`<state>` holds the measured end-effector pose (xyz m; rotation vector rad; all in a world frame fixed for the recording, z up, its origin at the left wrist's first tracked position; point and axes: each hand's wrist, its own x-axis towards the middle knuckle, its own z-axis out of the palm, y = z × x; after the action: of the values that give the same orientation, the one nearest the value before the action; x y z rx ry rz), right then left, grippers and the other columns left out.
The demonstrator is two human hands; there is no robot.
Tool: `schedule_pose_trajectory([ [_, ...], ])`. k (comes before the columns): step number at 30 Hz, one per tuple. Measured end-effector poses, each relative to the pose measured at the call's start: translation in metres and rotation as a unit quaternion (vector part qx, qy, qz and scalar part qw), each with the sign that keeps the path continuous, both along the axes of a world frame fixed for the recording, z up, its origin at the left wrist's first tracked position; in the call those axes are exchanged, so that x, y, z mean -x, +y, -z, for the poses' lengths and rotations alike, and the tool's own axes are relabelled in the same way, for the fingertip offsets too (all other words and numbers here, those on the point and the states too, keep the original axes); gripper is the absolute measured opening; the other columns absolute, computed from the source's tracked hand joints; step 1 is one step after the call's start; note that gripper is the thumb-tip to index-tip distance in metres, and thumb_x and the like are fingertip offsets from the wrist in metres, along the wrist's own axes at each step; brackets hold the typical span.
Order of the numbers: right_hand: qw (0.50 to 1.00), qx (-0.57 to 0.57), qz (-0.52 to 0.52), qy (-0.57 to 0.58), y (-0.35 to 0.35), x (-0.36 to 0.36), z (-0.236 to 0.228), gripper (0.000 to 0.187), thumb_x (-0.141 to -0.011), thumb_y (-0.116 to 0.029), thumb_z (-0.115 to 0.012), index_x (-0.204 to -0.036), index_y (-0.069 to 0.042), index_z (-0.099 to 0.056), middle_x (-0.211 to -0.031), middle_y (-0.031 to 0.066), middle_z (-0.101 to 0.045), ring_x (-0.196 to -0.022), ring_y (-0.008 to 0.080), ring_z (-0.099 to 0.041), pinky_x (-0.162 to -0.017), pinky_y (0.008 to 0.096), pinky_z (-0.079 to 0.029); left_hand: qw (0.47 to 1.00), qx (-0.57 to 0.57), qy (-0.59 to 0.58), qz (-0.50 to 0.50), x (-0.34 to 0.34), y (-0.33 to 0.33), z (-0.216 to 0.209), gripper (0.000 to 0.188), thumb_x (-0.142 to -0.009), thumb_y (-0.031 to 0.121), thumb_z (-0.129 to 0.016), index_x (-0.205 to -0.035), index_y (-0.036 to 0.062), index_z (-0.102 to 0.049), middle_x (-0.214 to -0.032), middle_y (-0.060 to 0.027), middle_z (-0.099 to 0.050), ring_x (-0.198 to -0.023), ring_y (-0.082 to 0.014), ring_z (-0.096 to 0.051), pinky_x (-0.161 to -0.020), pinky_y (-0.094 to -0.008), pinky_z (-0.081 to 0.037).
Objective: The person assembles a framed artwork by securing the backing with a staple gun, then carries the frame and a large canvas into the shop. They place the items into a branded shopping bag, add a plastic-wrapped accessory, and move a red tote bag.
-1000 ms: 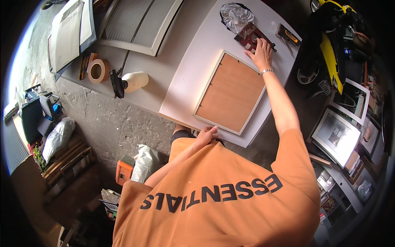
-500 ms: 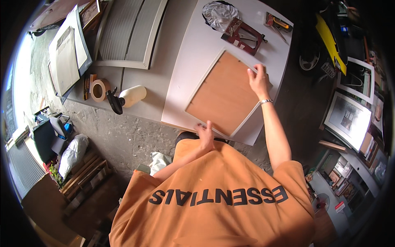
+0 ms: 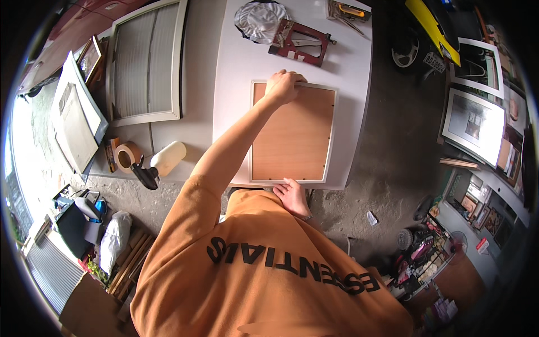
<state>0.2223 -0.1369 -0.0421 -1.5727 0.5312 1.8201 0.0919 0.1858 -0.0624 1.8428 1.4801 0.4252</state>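
Note:
A picture frame (image 3: 335,121) with a thin white rim lies back side up on the white board, its brown backing panel (image 3: 292,137) showing. Small dark tabs stick out along the inner rim. My left hand (image 3: 284,87) reaches across to the far edge, its fingers curled over the rim. At the near edge, my right hand (image 3: 292,196) holds the rim with the thumb on top, the other fingers partly below it. Just beyond the frame rests a dark red staple gun (image 3: 298,44), beside a crumpled white cloth with dark trim (image 3: 261,22).
A yellow-handled cutter (image 3: 352,10) sits in a small tray at the far right of the white board (image 3: 233,90). Left are a spray bottle (image 3: 168,158), a tape roll (image 3: 127,154) and a large ribbed-panel frame (image 3: 178,67). Framed pictures (image 3: 474,121) lean at the right.
The frame has turned from slanted to nearly square with me. My left hand has gone from the near edge to the far edge; my right hand has come from the far right side to the near edge.

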Motion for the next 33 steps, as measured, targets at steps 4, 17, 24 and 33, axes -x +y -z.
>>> schedule_pose_trajectory([
  [4, 0.987, -0.033, -0.15, -0.054, 0.018, -0.007, -0.012, 0.031, -0.098, -0.023, -0.059, -0.117, 0.002, -0.053, -0.127, 0.0196, -0.056, -0.12, 0.0305, -0.059, -0.098, 0.0406, -0.05, 0.998, 0.001, 0.026, -0.052, -0.007, -0.013, 0.024, 0.029, -0.081, 0.017, -0.072, -0.109, 0.0256, -0.075, -0.115, -0.002, -0.065, -0.111, -0.0257, -0.057, -0.098, -0.0409, -0.043],
  [17, 0.082, -0.433, -0.658, -0.61, 0.415, -0.014, 0.003, 0.059, -0.086, -0.008, -0.064, -0.143, -0.009, -0.047, -0.133, 0.0155, -0.056, -0.121, 0.0325, -0.056, -0.099, 0.0451, -0.046, 0.984, -0.137, -0.004, -0.116, -0.013, -0.035, 0.034, 0.026, -0.086, 0.02, -0.07, -0.112, 0.0218, -0.072, -0.109, -0.004, -0.059, -0.109, -0.0268, -0.054, -0.1, -0.0433, -0.039],
  [24, 0.043, -0.352, -0.692, -0.629, 0.438, 0.002, -0.002, 0.048, -0.085, -0.009, -0.062, -0.132, -0.008, -0.054, -0.121, 0.0151, -0.06, -0.115, 0.0321, -0.058, -0.096, 0.0488, -0.043, 0.984, -0.139, -0.009, -0.113, -0.01, -0.034, 0.036, 0.025, -0.087, 0.019, -0.068, -0.111, 0.0217, -0.071, -0.111, -0.0049, -0.059, -0.11, -0.0268, -0.053, -0.101, -0.0439, -0.039],
  [33, 0.637, -0.285, -0.576, -0.426, 0.302, -0.056, -0.119, 0.019, -0.082, -0.007, -0.065, -0.099, 0.001, -0.068, -0.079, 0.0095, -0.071, -0.069, 0.018, -0.069, -0.065, 0.0324, -0.055, 0.975, -0.117, -0.032, -0.186, -0.031, -0.033, 0.026, 0.016, -0.088, 0.014, -0.064, -0.103, 0.015, -0.069, -0.109, -0.0058, -0.059, -0.11, -0.0279, -0.053, -0.101, -0.044, -0.038],
])
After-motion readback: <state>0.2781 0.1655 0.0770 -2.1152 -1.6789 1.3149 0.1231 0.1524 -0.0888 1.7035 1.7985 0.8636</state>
